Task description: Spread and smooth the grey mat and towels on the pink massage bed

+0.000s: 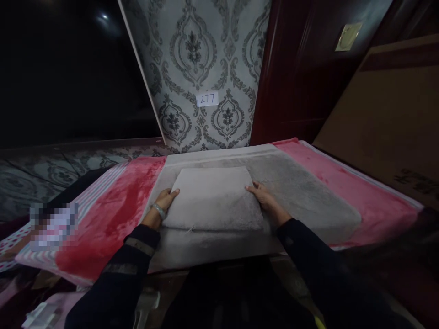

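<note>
A folded light-grey plush cloth [212,196] lies in front of me, roughly rectangular, with a loose thread at its near edge. My left hand [165,201], with a bracelet at the wrist, grips its left side, thumb on top and the other fingers partly hidden. On the opposite side my right hand [262,194] holds the right edge the same way. Beneath the cloth spreads a larger grey plush piece [295,192], laid flat over a pink and red plush blanket [116,214] with a striped border.
A dark television screen [75,73] stands at the back left. Patterned wallpaper bears a paper label [207,98] reading 277. A dark red door [302,68] and a large cardboard box [387,119] are at the right. Several items lie at the lower left, one blurred out.
</note>
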Demonstrator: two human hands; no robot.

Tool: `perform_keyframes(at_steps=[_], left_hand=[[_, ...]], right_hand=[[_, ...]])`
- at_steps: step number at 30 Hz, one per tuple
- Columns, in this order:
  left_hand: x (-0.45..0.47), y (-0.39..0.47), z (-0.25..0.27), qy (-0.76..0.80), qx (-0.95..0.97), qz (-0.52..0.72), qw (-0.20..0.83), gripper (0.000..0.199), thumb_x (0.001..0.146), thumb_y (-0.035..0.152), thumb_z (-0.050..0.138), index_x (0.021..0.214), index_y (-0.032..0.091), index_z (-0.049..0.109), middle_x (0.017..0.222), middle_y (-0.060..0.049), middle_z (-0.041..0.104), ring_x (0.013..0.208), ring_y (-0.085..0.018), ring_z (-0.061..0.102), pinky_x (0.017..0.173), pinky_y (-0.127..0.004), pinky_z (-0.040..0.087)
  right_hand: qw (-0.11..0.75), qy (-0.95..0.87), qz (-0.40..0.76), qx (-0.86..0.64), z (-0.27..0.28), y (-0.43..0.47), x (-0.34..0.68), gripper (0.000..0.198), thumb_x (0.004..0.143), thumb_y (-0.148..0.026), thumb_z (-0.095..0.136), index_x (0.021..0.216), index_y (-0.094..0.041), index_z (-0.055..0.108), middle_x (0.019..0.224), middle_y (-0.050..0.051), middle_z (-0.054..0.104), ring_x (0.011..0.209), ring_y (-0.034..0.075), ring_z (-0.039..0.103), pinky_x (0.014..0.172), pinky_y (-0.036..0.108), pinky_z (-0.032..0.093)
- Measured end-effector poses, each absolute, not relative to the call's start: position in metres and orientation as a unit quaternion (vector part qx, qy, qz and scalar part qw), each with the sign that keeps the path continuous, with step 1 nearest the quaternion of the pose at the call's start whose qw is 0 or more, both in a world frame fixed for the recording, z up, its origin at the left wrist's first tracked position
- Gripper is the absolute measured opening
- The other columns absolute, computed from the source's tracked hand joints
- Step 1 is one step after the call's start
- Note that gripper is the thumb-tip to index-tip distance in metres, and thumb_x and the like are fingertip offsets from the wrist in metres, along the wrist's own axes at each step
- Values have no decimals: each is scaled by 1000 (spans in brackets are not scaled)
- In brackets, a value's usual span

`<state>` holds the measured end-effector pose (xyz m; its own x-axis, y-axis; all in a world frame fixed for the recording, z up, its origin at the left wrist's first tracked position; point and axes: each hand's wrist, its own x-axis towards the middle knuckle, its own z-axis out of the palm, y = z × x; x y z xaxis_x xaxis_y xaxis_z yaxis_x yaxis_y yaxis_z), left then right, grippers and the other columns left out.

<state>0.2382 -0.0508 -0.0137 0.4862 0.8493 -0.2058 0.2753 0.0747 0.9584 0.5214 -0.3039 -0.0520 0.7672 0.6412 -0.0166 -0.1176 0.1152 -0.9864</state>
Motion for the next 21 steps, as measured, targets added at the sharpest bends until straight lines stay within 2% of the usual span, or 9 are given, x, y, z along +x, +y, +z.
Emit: perform_keyframes(at_steps=[5,8,11,16,21], left_hand=[[236,-57,-8,466,620,224,590,13,80,22,74,85,11,71,69,-7,74,64,-20,69,61,-28,54],[236,-59,-5,474,628,217,578,10,80,22,72,81,12,70,65,-6,72,64,-20,68,64,-29,54],[234,-59,-8,486,650,255,525,13,80,27,69,78,15,68,65,-4,70,71,-21,68,70,-29,54],[227,-54,-13,522,686,325,390,14,76,33,65,76,18,65,67,1,66,79,-21,65,76,-28,52],[224,-50,0,537,698,245,406,20,75,38,67,70,18,67,66,-1,68,72,-22,65,68,-29,50]], right_hand=[[711,-194,258,-625,-59,-305,515,27,66,-31,77,91,-22,70,85,3,76,81,24,70,80,38,57],[712,-195,177,-651,-65,-311,510,30,68,-37,74,94,-22,70,85,3,75,87,25,69,89,41,54],[716,-212,89,-659,-73,-317,503,32,69,-43,70,93,-22,69,94,6,75,95,26,68,95,42,51],[702,-237,50,-669,-78,-321,495,32,72,-49,65,90,-23,67,89,7,73,89,26,66,87,41,51],[694,-232,51,-680,-76,-319,495,34,74,-46,63,96,-20,68,85,6,71,81,24,66,79,37,52]])
